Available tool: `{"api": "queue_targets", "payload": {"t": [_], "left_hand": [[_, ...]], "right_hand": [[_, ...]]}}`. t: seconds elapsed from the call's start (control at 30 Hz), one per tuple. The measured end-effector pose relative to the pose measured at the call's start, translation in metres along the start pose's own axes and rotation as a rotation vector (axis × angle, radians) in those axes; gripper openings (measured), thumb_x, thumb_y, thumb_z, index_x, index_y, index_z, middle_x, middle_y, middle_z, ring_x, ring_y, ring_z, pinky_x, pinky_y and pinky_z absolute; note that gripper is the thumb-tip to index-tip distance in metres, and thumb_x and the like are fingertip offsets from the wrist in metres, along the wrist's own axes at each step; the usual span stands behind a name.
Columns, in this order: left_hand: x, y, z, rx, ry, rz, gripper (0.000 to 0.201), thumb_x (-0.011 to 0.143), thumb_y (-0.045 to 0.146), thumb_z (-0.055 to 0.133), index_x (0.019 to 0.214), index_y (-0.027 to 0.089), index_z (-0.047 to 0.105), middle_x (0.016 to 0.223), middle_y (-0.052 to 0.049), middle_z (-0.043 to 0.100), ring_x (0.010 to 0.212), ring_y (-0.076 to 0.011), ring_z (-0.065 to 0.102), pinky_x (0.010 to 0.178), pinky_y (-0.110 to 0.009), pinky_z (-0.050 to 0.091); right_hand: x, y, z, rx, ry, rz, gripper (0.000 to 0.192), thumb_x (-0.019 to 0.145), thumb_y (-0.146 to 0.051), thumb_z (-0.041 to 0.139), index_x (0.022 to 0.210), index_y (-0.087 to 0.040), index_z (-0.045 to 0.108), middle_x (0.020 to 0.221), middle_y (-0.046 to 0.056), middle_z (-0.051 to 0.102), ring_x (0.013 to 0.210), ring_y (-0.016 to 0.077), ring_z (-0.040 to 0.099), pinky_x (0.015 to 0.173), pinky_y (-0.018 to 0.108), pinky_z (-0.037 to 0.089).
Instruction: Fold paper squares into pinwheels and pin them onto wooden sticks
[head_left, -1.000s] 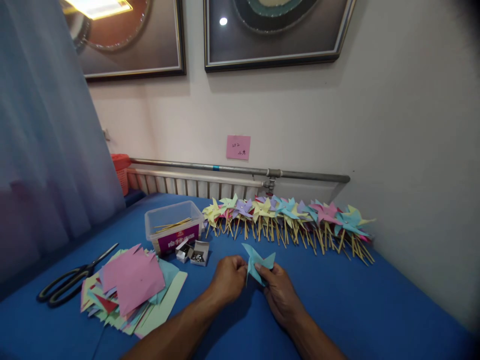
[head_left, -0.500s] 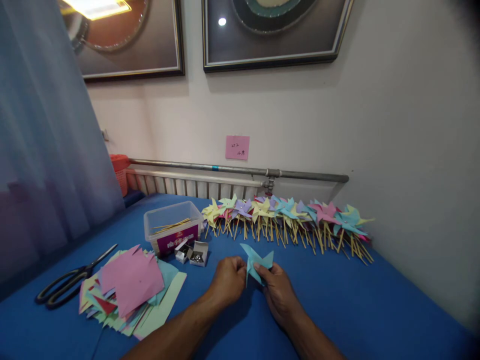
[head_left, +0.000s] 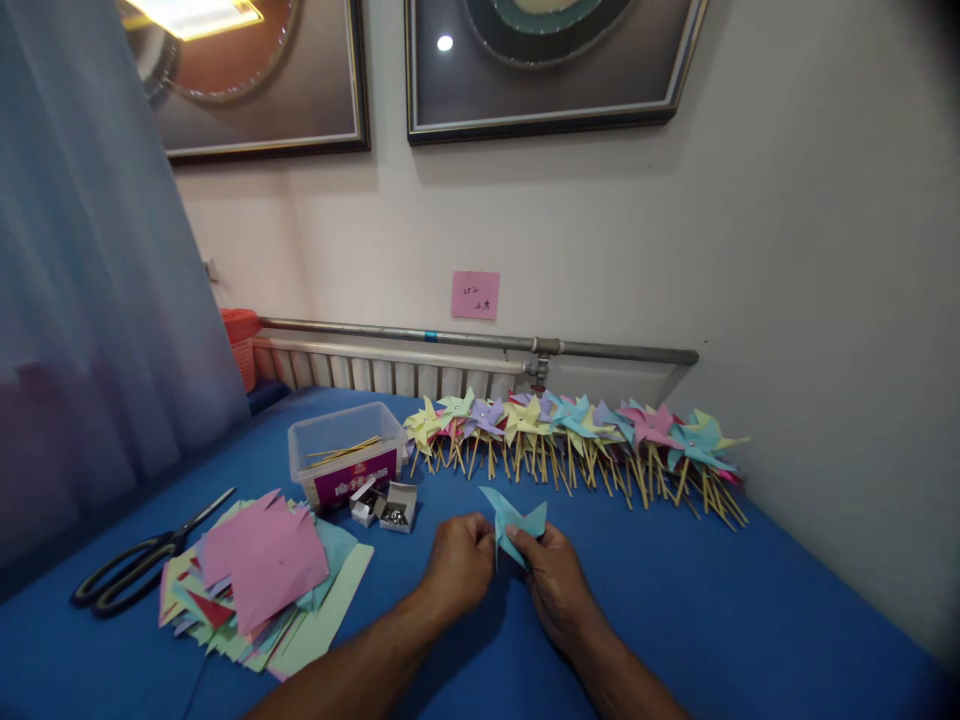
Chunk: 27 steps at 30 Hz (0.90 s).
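Observation:
A light blue paper pinwheel (head_left: pixel 517 522) with its blades folded in is pinched by my right hand (head_left: pixel 559 580), the thumb pressed over its middle. My left hand (head_left: pixel 459 562) is curled closed right at the pinwheel's left edge. Its fingertips face away from me, so whatever they hold, if anything, is hidden. No stick shows on this pinwheel. Left of my hands stand small open boxes of metal pins (head_left: pixel 395 512) and a clear plastic tub (head_left: pixel 345 440) with thin wooden sticks (head_left: pixel 349 452) inside.
Many finished pinwheels (head_left: pixel 574 420) on sticks lie in a row along the wall. Cut paper sheets (head_left: pixel 270 570) are piled at left beside black-handled scissors (head_left: pixel 142 565). A metal pipe (head_left: pixel 615 350) and a radiator (head_left: pixel 360 370) run behind the blue-covered table (head_left: pixel 675 590).
Almost nothing differs. My left hand has shifted very slightly to the right against the pinwheel; my right hand keeps the same hold.

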<state>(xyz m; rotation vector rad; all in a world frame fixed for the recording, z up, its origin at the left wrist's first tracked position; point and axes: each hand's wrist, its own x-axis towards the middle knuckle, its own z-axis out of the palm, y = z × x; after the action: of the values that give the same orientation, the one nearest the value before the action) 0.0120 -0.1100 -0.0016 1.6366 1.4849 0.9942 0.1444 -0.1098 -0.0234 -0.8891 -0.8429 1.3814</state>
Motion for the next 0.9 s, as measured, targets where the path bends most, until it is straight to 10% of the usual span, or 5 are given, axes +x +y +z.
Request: {"api": "queue_targets", "payload": {"t": [0.9], "left_hand": [[0.000, -0.002, 0.003, 0.022, 0.020, 0.017, 0.024, 0.083, 0.010, 0.051, 0.060, 0.018, 0.054, 0.052, 0.004, 0.052, 0.054, -0.0113, 0.047, 0.057, -0.024, 0.031]], "right_hand": [[0.006, 0.009, -0.006, -0.054, 0.028, -0.045, 0.037, 0.065, -0.039, 0.086, 0.092, -0.019, 0.070, 0.077, 0.002, 0.076, 0.070, 0.0219, 0.068, 0.068, 0.032, 0.052]]}}
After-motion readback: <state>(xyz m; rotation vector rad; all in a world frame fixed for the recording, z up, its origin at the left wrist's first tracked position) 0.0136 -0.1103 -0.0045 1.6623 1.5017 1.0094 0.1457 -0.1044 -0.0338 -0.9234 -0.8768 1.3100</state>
